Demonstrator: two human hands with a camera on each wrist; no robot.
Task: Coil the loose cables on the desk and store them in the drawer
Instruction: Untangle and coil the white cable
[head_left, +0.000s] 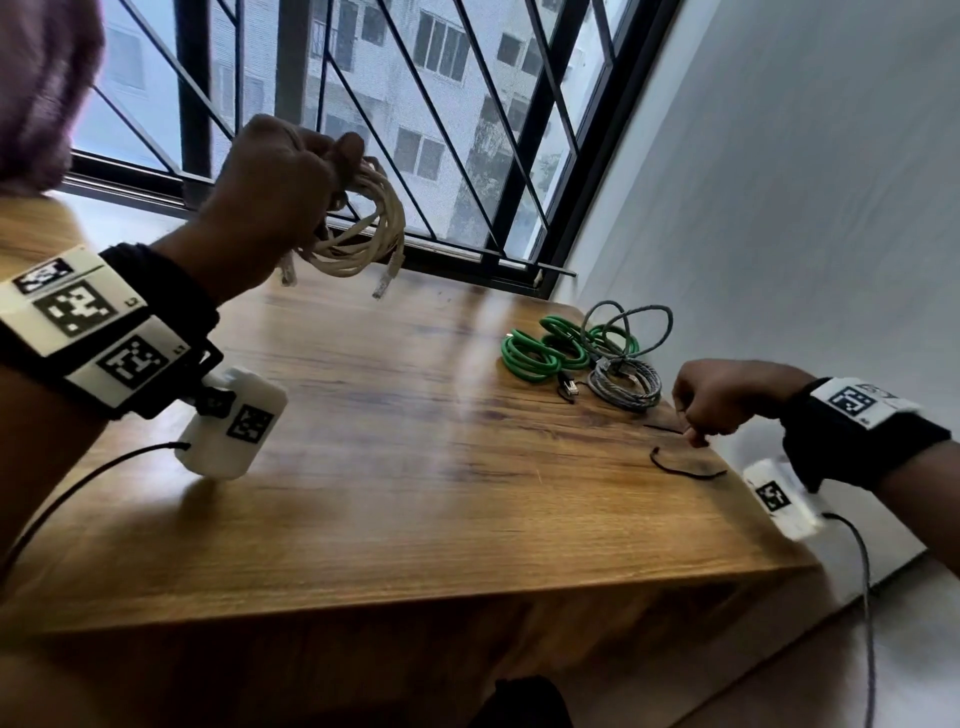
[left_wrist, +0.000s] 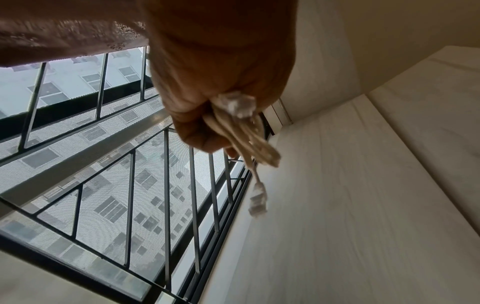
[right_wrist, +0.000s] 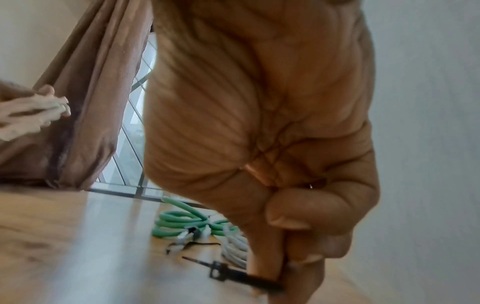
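My left hand (head_left: 291, 171) is raised above the desk (head_left: 363, 467) and grips a coiled cream network cable (head_left: 363, 234), whose plug ends dangle below (left_wrist: 258, 202). At the desk's right edge my right hand (head_left: 711, 405) pinches a black cable tie (right_wrist: 233, 274) between thumb and fingers, just over the wood. A second black tie (head_left: 680, 467) lies on the desk in front of that hand. A green cable (head_left: 550, 348) and a grey braided cable (head_left: 623, 364) lie coiled near the far right corner. No drawer shows in any view.
A barred window (head_left: 415, 130) runs along the desk's far side, and a white wall (head_left: 805, 208) stands on the right. A curtain (right_wrist: 85, 102) hangs at the left. Wires trail from both wrist cameras.
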